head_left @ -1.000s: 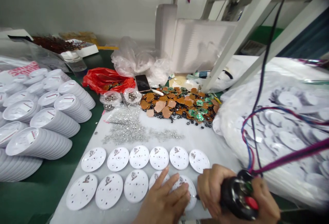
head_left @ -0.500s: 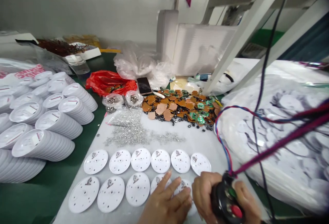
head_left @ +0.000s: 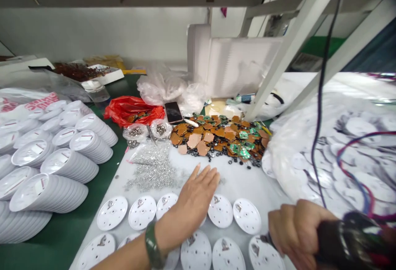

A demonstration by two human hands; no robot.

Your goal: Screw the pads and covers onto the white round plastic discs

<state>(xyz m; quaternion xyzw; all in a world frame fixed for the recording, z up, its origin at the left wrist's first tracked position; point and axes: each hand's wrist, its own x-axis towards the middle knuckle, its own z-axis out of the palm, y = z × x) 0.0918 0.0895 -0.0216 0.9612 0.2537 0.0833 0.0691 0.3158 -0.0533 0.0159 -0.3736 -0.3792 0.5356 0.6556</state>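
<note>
The left hand [head_left: 194,197] lay spread open over the white discs [head_left: 220,211], while the right hand [head_left: 297,233] clenched a black wired tool [head_left: 349,237].

Black handheld tool [head_left: 355,237] cut off by right edge.

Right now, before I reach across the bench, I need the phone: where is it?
In the head view, the black smartphone lies toward the far end of the bench, just right of the red plastic bag and left of the heap of brown and green circuit boards.
</note>
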